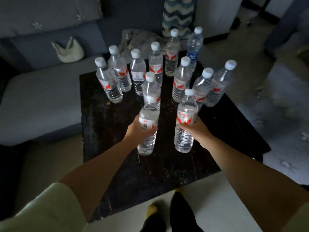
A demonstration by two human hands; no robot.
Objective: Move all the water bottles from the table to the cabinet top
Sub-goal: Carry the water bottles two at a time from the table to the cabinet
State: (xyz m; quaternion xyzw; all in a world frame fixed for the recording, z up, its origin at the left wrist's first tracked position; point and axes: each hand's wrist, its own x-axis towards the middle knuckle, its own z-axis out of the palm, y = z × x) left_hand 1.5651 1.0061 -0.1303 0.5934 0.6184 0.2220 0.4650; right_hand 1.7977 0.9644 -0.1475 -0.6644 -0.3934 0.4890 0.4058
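Note:
Several clear water bottles with white caps and red-and-white labels stand upright on a dark square table [117,164]. My left hand [138,129] is wrapped around the middle of the nearest left bottle [147,141]. My right hand [195,129] grips the nearest right bottle [184,118] at its label. Both held bottles are upright, and I cannot tell whether they touch the tabletop. Behind them stands another bottle [151,87], and one with a blue label [194,47] is at the far right back. No cabinet is in view.
A grey sofa [41,101] runs along the left and back with a pale handbag [68,51] on it. A patterned cushion [178,15] stands behind the table, and a grey cloth [138,39] lies at the back edge. My feet [167,213] are at the near edge.

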